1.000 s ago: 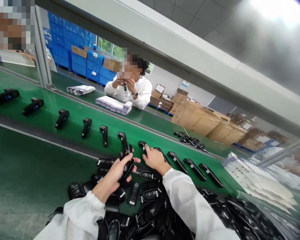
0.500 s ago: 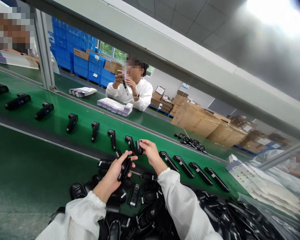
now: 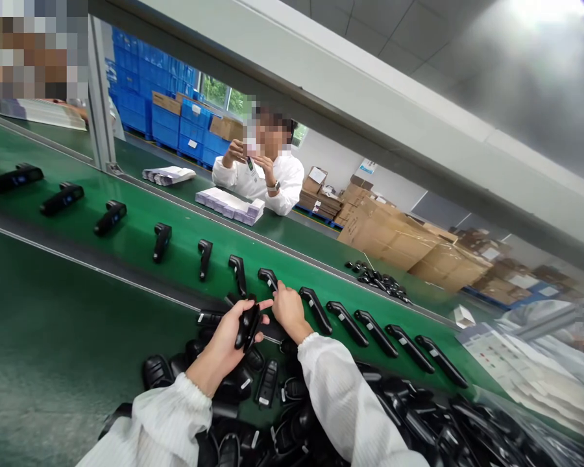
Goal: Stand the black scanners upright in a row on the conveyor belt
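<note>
My left hand (image 3: pixel 228 337) is wrapped around glossy black rounded plastic pieces (image 3: pixel 247 327), held above a heap of similar pieces; how many it holds is hard to tell. Beside it, my right hand (image 3: pixel 289 310) reaches onto the green belt (image 3: pixel 185 227). Its curled fingers cover the lower end of a black angled handheld device (image 3: pixel 267 277). Whether another small piece is inside those fingers is hidden. More angled devices lie in a spaced row on both sides, including one (image 3: pixel 237 272) to the left and one (image 3: pixel 315 310) to the right.
Loose black pieces (image 3: pixel 267 383) with white labels cover the near bench. Opposite, a co-worker in white (image 3: pixel 287 178) holds a device near stacked leaflets (image 3: pixel 228 204). A grey overhead beam (image 3: pixel 350 104) crosses above. Small black parts (image 3: pixel 382 282) and printed sheets (image 3: pixel 530 370) lie to the right.
My right hand has lowered onto a device on the belt; the short black piece it pinched is out of sight. The device row has shifted right. My left hand keeps its grip.
</note>
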`<state>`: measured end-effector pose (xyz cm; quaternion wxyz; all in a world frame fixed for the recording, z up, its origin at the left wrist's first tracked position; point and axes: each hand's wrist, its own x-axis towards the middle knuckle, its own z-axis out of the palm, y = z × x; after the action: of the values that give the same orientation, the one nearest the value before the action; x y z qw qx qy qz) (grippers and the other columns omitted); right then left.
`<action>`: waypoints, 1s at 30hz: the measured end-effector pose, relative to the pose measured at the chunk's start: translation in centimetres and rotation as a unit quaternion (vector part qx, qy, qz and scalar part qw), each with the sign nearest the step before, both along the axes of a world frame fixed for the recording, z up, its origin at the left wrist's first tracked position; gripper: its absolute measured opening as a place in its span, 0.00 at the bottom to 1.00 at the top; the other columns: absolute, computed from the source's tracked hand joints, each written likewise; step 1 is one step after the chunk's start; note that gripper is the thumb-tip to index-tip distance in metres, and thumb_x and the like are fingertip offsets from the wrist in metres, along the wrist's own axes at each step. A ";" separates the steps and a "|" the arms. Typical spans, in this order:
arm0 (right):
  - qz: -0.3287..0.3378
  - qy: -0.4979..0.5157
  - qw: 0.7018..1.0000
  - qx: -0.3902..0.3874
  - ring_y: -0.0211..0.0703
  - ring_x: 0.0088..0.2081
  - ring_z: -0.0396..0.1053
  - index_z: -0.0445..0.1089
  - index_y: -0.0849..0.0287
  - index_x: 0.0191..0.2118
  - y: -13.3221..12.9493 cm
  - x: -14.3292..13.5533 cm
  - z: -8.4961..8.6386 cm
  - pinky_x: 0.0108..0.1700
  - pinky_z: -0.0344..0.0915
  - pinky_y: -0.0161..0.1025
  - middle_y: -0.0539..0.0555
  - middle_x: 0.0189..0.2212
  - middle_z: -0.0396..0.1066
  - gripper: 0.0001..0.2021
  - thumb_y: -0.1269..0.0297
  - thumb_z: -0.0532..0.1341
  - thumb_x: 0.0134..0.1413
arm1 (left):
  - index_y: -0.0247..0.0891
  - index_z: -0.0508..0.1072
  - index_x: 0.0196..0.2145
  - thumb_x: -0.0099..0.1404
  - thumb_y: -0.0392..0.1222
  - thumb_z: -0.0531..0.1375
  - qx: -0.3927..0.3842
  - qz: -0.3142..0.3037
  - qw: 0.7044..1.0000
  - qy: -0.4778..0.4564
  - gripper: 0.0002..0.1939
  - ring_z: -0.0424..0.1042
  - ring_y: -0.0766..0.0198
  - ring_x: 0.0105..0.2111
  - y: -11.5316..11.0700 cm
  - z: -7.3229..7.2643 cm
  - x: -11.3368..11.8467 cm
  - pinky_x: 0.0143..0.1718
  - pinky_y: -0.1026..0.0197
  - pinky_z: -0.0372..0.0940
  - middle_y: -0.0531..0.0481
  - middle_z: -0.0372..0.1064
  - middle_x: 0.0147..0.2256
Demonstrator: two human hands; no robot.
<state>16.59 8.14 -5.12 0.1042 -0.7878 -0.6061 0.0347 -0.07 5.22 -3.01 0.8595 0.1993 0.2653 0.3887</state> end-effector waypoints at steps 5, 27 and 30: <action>-0.008 0.004 1.000 0.025 0.56 0.47 0.71 0.64 0.64 0.58 -0.8 1.1 1.6 0.47 0.64 0.46 0.68 0.45 0.73 0.21 0.59 0.51 0.66 | 0.35 0.73 0.37 0.60 0.40 0.63 0.006 0.041 0.999 0.012 0.08 0.74 0.63 0.29 0.1 0.0 0.3 0.17 0.66 0.62 0.42 0.75 0.42; 0.009 0.356 0.931 0.074 0.47 0.42 0.71 0.73 0.58 0.43 -1.1 -0.4 1.1 0.47 0.67 0.43 0.55 0.39 0.73 0.15 0.66 0.64 0.47 | 0.37 0.73 0.39 0.47 0.23 0.62 -0.001 0.131 0.991 0.000 0.21 0.75 0.62 0.36 0.2 -0.9 -0.1 0.35 0.62 0.72 0.49 0.71 0.35; 0.042 0.158 0.985 0.059 0.51 0.52 0.68 0.65 0.62 0.57 -1.2 -0.9 0.2 0.54 0.62 0.44 0.63 0.49 0.71 0.23 0.69 0.59 0.54 | 0.37 0.73 0.40 0.47 0.25 0.61 0.005 0.140 0.990 -0.012 0.20 0.71 0.66 0.29 0.4 -0.9 -0.3 0.33 0.63 0.71 0.53 0.67 0.28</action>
<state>15.71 6.98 -4.89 0.2437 -0.7384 -0.6159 0.1269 -0.38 5.58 -3.95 0.7990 0.1600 0.2781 0.5085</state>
